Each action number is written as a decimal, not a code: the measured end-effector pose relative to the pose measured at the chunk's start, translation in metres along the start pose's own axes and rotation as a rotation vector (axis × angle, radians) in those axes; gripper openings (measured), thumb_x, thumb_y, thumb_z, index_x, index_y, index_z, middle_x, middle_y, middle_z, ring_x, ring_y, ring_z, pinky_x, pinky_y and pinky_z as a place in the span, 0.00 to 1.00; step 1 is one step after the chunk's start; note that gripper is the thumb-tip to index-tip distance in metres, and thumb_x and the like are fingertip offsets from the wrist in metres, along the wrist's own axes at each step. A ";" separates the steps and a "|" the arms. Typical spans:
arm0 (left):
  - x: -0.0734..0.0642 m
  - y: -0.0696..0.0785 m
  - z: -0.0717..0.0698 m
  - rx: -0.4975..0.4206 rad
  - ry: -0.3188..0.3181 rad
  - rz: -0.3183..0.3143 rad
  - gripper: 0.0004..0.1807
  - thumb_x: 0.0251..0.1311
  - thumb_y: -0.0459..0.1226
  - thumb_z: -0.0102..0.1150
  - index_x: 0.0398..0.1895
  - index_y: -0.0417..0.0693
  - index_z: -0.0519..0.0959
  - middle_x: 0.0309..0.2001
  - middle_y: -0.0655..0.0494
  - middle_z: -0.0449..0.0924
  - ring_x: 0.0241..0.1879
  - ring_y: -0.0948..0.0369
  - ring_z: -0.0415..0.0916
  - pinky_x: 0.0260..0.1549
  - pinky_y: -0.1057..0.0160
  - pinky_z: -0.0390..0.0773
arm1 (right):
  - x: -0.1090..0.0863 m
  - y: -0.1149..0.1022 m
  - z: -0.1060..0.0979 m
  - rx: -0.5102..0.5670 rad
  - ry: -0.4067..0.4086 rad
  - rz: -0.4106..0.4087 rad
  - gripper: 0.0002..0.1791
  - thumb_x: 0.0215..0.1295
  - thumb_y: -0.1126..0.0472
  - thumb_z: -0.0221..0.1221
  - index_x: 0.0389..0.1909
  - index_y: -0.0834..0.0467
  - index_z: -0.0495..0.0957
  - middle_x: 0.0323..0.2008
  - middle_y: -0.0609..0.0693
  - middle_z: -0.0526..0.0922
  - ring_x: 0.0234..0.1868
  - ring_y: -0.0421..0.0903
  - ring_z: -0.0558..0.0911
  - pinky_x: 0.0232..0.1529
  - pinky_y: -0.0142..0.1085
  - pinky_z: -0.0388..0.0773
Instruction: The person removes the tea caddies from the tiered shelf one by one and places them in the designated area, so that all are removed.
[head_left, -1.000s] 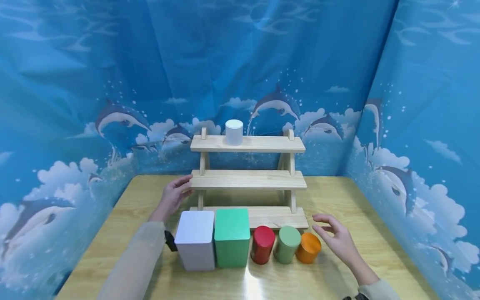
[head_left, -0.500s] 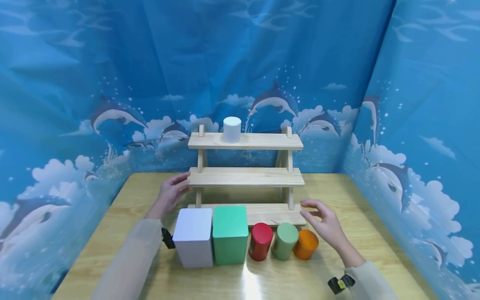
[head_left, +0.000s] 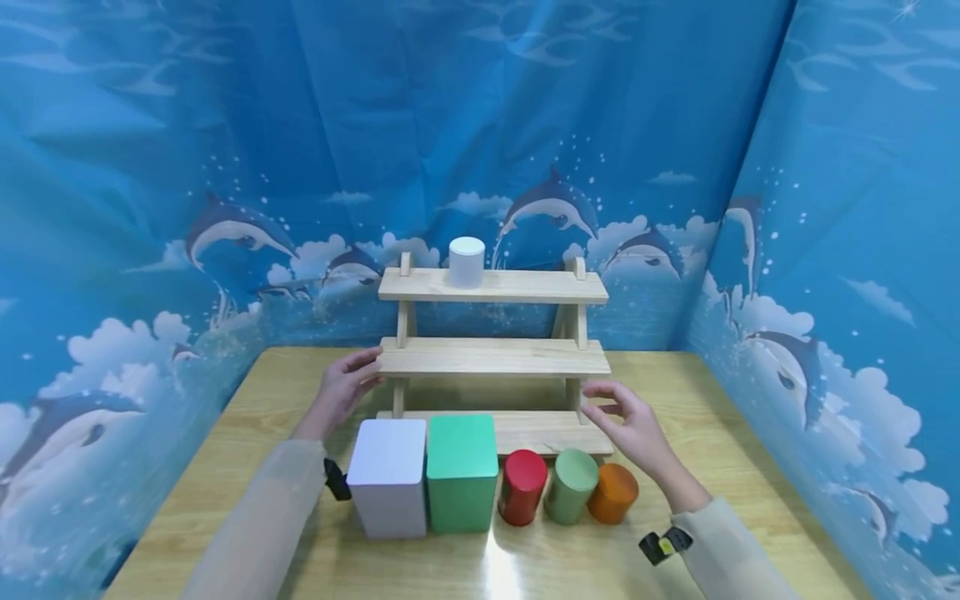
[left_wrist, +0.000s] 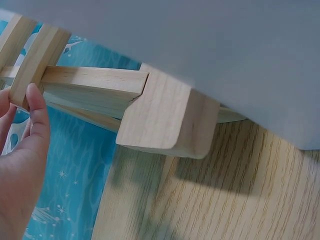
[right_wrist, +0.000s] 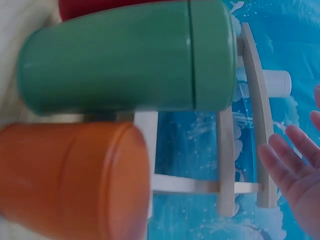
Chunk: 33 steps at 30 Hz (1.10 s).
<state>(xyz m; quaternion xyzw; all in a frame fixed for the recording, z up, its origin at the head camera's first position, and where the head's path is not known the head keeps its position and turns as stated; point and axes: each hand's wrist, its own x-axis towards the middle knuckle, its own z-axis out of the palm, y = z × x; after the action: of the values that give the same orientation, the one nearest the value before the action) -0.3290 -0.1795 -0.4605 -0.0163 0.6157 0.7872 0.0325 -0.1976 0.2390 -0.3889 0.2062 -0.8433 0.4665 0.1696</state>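
Observation:
A three-tier wooden display rack [head_left: 495, 357] stands at the back of the table. My left hand [head_left: 345, 392] is at the left end of its middle shelf. In the left wrist view, thumb and fingers pinch the tip of a shelf board [left_wrist: 37, 60]. My right hand [head_left: 628, 425] hovers by the rack's lower right side, behind the orange canister [head_left: 613, 494], its fingers loosely bent around nothing. The right wrist view shows that hand [right_wrist: 302, 192] with its fingers extended. On the top shelf stands a white canister [head_left: 467, 263].
In front of the rack stand a pale lavender box [head_left: 387, 492], a green box [head_left: 462, 492], a red canister [head_left: 522, 490] and a light green canister [head_left: 572, 488], in a row with the orange one. A blue dolphin-print curtain [head_left: 480, 125] surrounds the wooden table [head_left: 750, 483].
My right hand has moved left and forward, from beside the orange canister to the rack's right side. The left hand stays at the middle shelf's end.

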 end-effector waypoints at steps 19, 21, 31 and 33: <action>0.001 0.000 0.001 0.003 -0.004 -0.003 0.24 0.61 0.32 0.57 0.61 0.38 0.68 0.51 0.54 0.72 0.43 0.63 0.76 0.46 0.63 0.79 | 0.032 -0.029 0.023 0.088 -0.033 -0.090 0.18 0.59 0.71 0.60 0.51 0.69 0.72 0.47 0.61 0.77 0.47 0.54 0.77 0.45 0.36 0.80; 0.001 0.000 0.001 -0.004 -0.006 -0.001 0.24 0.61 0.32 0.57 0.61 0.37 0.68 0.50 0.55 0.72 0.43 0.63 0.76 0.45 0.63 0.79 | 0.035 -0.031 0.025 0.090 -0.040 -0.096 0.18 0.59 0.71 0.59 0.52 0.68 0.72 0.49 0.61 0.76 0.49 0.57 0.77 0.45 0.37 0.80; 0.001 -0.001 -0.001 -0.031 -0.018 0.013 0.25 0.60 0.33 0.58 0.61 0.37 0.68 0.48 0.57 0.74 0.41 0.63 0.76 0.45 0.63 0.79 | 0.055 -0.040 0.031 0.143 -0.046 -0.055 0.19 0.62 0.68 0.58 0.55 0.67 0.70 0.52 0.61 0.74 0.52 0.61 0.75 0.48 0.52 0.76; 0.001 -0.002 -0.002 -0.033 -0.016 0.013 0.25 0.60 0.33 0.58 0.61 0.37 0.68 0.48 0.57 0.74 0.41 0.63 0.77 0.44 0.63 0.80 | 0.059 -0.040 0.032 0.161 -0.038 -0.038 0.19 0.63 0.67 0.57 0.55 0.66 0.70 0.52 0.60 0.75 0.52 0.60 0.74 0.49 0.52 0.76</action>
<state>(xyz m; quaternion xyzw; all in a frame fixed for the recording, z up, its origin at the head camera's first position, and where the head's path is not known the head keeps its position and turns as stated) -0.3298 -0.1806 -0.4630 -0.0064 0.6025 0.7975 0.0322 -0.2313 0.1812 -0.3481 0.2442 -0.8019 0.5255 0.1453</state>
